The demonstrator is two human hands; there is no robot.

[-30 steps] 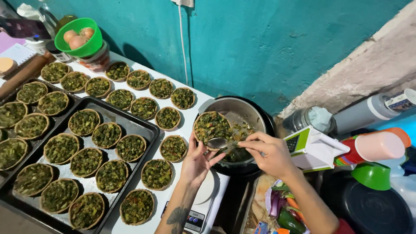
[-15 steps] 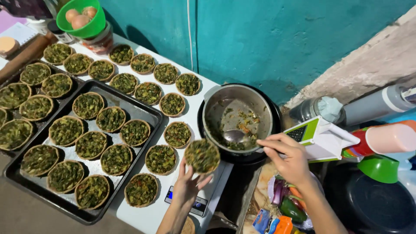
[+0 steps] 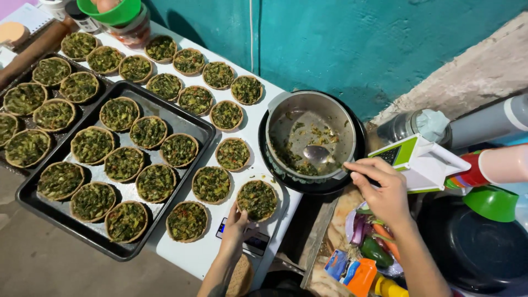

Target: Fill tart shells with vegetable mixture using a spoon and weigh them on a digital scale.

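Left hand (image 3: 234, 228) has its grip on the near edge of a filled tart (image 3: 257, 200), fingers tucked under and hidden, the tart sitting over the small scale (image 3: 242, 237) at the white table (image 3: 192, 256) edge. Right of the tart, the right hand (image 3: 385, 192) hangs loose-fingered, holding nothing, at the metal pot (image 3: 311, 137) rim; a spoon (image 3: 318, 153) lies inside. Left of the tart, a dark tray (image 3: 193, 124) carries more tarts.
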